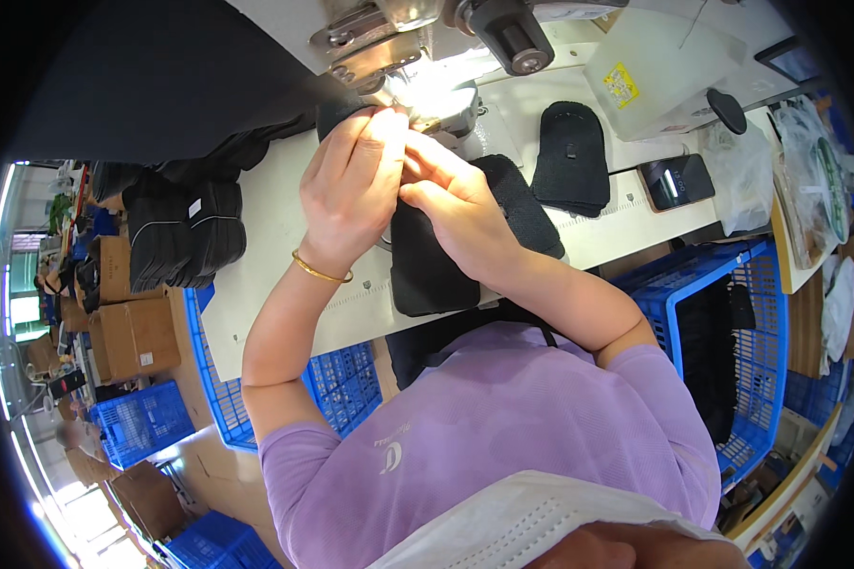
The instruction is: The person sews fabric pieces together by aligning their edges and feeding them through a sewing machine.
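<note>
Close under the lit head of a sewing machine (375,59), my left hand (356,185) and my right hand (460,213) meet with fingertips pinched together. A long black fabric piece (432,266) runs from between them down to the table's front edge. More black fabric shows past my left fingers, beside the machine's foot. My fingers cover the exact spot they grip. To the right of my right hand, touching or nearly touching its wrist, lies another black padded piece (522,209).
Farther right are a stack of black pieces (571,156), a phone (678,182) and a clear plastic bag (738,175). Bundled black pieces (185,232) sit at the table's left. Blue crates (716,256) flank me below the white table (280,275); cardboard boxes (133,337) stand left.
</note>
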The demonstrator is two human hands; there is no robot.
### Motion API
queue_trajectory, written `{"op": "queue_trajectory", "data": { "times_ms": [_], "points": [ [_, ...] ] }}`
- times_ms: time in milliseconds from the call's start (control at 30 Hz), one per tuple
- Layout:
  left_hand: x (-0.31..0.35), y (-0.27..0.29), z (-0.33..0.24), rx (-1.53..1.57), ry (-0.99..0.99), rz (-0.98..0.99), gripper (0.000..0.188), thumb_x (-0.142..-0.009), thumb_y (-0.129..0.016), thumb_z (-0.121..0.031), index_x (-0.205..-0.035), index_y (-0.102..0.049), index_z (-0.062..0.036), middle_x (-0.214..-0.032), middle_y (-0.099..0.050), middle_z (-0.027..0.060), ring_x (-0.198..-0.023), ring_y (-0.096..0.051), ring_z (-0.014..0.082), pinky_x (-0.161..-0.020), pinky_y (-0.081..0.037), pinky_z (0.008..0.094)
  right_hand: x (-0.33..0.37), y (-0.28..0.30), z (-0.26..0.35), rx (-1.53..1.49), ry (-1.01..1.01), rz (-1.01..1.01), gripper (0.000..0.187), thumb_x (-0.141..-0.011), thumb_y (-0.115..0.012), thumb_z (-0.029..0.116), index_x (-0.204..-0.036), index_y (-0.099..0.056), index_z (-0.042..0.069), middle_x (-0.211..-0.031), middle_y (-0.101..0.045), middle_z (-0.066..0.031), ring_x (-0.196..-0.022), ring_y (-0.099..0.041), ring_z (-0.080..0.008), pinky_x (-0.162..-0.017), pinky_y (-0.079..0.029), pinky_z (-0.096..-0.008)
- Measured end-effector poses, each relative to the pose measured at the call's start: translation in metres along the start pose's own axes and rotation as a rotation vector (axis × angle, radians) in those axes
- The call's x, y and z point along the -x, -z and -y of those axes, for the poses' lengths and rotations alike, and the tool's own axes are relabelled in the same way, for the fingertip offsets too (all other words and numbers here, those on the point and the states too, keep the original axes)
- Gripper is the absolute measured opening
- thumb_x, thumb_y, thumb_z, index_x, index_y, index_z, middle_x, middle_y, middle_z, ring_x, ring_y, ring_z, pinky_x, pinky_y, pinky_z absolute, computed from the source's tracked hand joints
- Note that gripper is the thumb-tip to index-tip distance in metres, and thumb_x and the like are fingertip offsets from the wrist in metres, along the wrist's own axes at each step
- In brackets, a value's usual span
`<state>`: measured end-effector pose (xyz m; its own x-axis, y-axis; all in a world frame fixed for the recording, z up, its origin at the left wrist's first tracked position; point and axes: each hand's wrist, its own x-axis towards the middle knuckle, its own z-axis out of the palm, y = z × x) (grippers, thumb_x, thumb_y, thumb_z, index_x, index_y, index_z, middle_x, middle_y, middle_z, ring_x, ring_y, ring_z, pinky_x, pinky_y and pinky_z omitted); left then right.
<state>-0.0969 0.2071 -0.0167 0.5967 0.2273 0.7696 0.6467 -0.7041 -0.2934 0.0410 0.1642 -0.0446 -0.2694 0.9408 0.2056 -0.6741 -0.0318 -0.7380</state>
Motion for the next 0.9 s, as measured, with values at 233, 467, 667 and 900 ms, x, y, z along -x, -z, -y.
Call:
{"op": "queue_trajectory", "data": {
  "times_ms": [233,467,667,900],
  "points": [
    [-0.008,-0.002,-0.01,-0.08,0.037,0.003,0.023,-0.059,-0.066,-0.007,-0.08,-0.065,0.0018,-0.093,-0.065,0.0113,-0.089,-0.065,0.0251,-0.075,-0.058,0.0346,0.002,0.0,0.003,0.083,0.034,-0.032,0.051,-0.089,-0.046,-0.007,-0.14,-0.046,-0.006,-0.133,-0.056,-0.0104,-0.122,-0.052,-0.0138,-0.103,-0.041,-0.0271],
    [-0.011,0.0,-0.013,-0.092,0.063,0.032,0.026,-0.072,-0.075,-0.003,-0.096,-0.068,0.0013,-0.093,-0.067,0.0083,-0.085,-0.066,0.023,-0.068,-0.055,0.0323,0.004,0.001,0.006,0.108,0.013,-0.047,0.049,-0.09,-0.046,-0.004,-0.139,-0.047,-0.005,-0.132,-0.057,-0.0098,-0.119,-0.053,-0.0127,-0.101,-0.042,-0.0262],
    [-0.007,0.002,-0.011,-0.089,0.112,0.095,0.031,-0.071,-0.072,-0.001,-0.101,-0.067,0.0013,-0.095,-0.066,0.0089,-0.086,-0.065,0.0247,-0.07,-0.055,0.0335,0.004,0.002,0.007,0.109,-0.023,-0.033,0.049,-0.089,-0.044,-0.006,-0.139,-0.044,-0.008,-0.136,-0.054,-0.0123,-0.126,-0.05,-0.0161,-0.107,-0.039,-0.029],
    [-0.001,0.014,0.017,0.123,0.264,0.083,0.041,-0.069,-0.066,0.009,-0.109,-0.068,-0.0021,-0.099,-0.065,0.0116,-0.09,-0.064,0.0295,-0.077,-0.052,0.0361,0.011,0.002,0.015,0.097,-0.046,-0.044,0.045,-0.094,-0.053,0.0,-0.137,-0.045,-0.009,-0.133,-0.056,-0.013,-0.123,-0.053,-0.0165,-0.107,-0.041,-0.0313]
  ]
}}
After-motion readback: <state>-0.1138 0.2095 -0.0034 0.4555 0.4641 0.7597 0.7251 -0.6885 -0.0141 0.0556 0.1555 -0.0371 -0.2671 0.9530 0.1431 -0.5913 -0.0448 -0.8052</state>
